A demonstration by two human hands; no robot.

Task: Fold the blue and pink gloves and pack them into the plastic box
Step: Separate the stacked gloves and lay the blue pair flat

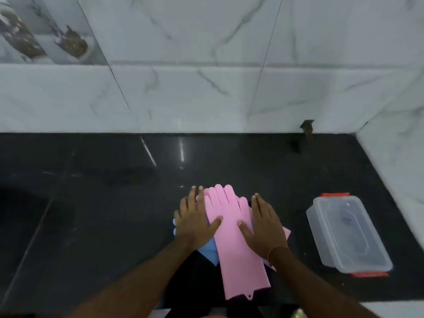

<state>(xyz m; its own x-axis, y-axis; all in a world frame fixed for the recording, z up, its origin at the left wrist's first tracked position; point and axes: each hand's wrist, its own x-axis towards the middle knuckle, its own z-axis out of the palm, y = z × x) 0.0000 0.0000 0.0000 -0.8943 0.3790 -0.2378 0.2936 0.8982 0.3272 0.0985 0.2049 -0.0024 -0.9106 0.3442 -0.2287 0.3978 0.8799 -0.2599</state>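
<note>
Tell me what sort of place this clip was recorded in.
Probably a home kitchen or a wash area. A polished black stone counter runs along a wall of white marble-look tiles, and rubber cleaning gloves lie beside a plastic box.

Soft, blurry; glare on countertop (181, 150)

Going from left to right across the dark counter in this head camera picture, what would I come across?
Left hand → pink glove → right hand → clear plastic box, empty, with red clips. A blue glove peeks out beneath the pink one, so its place is unclear.
</note>
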